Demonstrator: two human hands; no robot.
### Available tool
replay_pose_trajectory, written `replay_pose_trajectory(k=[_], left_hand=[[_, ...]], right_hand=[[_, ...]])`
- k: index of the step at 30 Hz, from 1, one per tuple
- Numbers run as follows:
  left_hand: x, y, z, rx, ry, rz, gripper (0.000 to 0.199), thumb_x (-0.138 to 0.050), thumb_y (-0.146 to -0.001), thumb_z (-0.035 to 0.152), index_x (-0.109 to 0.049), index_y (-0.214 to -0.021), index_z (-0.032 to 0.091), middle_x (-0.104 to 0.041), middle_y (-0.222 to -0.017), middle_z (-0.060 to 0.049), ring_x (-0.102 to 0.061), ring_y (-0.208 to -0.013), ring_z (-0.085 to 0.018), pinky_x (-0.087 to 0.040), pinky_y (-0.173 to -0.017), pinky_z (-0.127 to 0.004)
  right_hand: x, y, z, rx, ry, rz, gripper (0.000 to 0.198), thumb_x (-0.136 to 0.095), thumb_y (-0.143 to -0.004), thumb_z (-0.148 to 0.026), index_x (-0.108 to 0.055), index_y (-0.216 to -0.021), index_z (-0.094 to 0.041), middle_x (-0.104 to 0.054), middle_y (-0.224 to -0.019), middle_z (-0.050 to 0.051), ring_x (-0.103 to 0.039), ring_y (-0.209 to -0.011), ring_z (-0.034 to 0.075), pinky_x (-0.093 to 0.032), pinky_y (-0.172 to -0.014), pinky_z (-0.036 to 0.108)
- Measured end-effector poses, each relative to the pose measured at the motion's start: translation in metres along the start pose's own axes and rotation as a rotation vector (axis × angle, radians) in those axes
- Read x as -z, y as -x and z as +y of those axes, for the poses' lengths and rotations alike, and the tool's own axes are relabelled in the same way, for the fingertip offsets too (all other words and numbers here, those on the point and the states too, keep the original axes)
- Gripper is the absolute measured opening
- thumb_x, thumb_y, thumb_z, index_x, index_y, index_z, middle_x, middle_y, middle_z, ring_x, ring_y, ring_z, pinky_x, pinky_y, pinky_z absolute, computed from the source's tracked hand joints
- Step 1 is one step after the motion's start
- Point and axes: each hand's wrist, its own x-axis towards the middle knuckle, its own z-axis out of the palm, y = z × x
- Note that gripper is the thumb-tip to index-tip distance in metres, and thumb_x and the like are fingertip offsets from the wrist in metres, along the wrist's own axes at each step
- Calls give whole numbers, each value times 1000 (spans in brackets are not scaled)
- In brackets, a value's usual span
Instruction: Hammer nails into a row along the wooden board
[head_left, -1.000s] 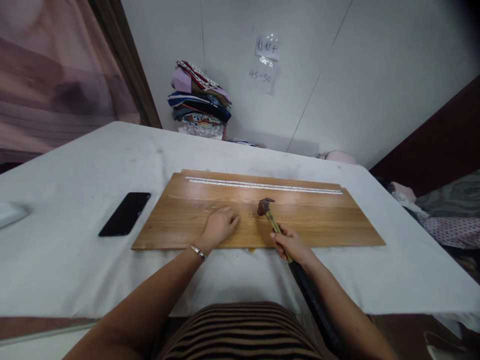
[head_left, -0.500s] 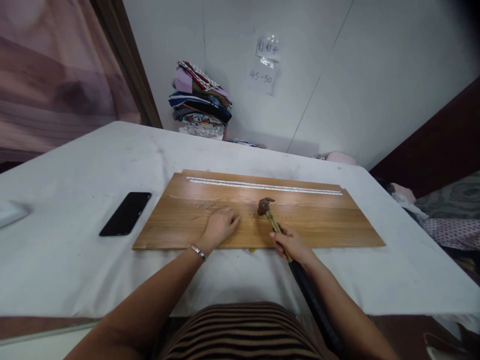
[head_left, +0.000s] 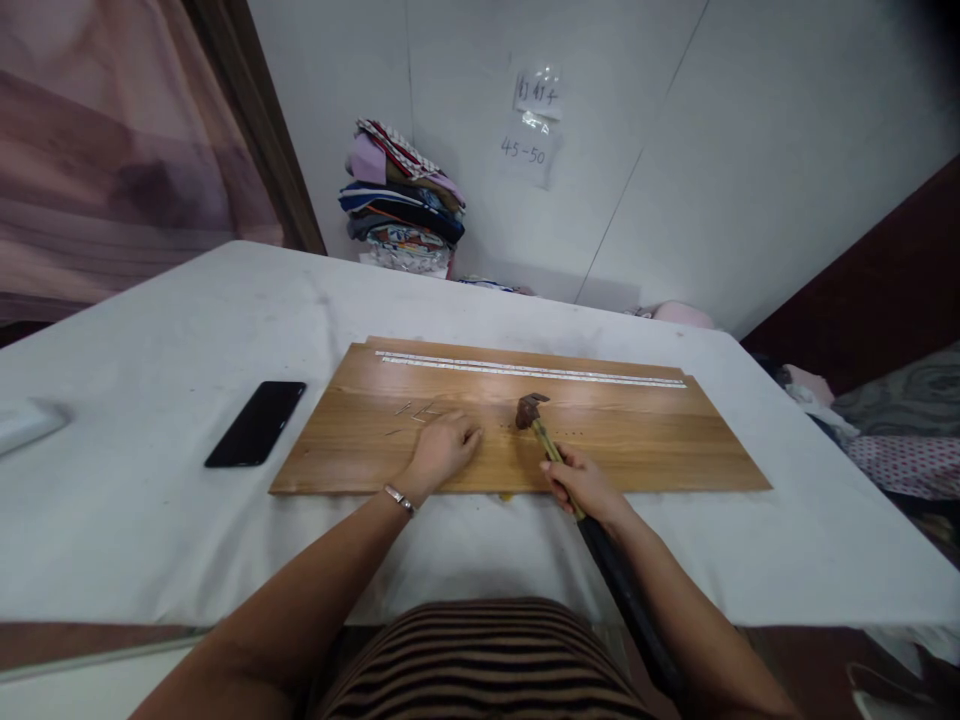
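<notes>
Fingers of the right hand (head_left: 583, 484) are clamped round the hammer (head_left: 552, 448), head over the middle of the wooden board (head_left: 660, 440). Left hand (head_left: 442, 450) is on the board too, fingers kinda curled, can't tell if they're pinching anything. Few loose nails (head_left: 403, 408) on the board's left half, phone (head_left: 256, 424) left of the board on the counter (head_left: 135, 400), folded clothes (head_left: 405, 205) behind the board.

**Location type: room in a home**

The setting is consistent with a domestic room. Indicators: a draped pink fabric curtain (head_left: 127, 130) at upper left; a tall stack of folded multicoloured cloth (head_left: 405, 205), upper centre-left; a broad white-covered table (head_left: 195, 310) across the middle; and a white, red-dotted cloth (head_left: 904, 463) at the right edge.
</notes>
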Motion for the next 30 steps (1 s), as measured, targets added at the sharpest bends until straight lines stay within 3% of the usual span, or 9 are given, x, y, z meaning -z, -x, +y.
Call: replay_pose_trajectory(k=[30], left_hand=[[-2, -1, -2, -4, 21, 8, 23, -56, -96, 26, -65, -75, 20, -68, -86, -7, -63, -87, -23, -46, -79, -33]], right_hand=[[-1, -2, 0, 14, -8, -19, 38, -66, -71, -51, -40, -83, -28, -42, -41, -15, -32, -31, 8, -27, -34, 23]])
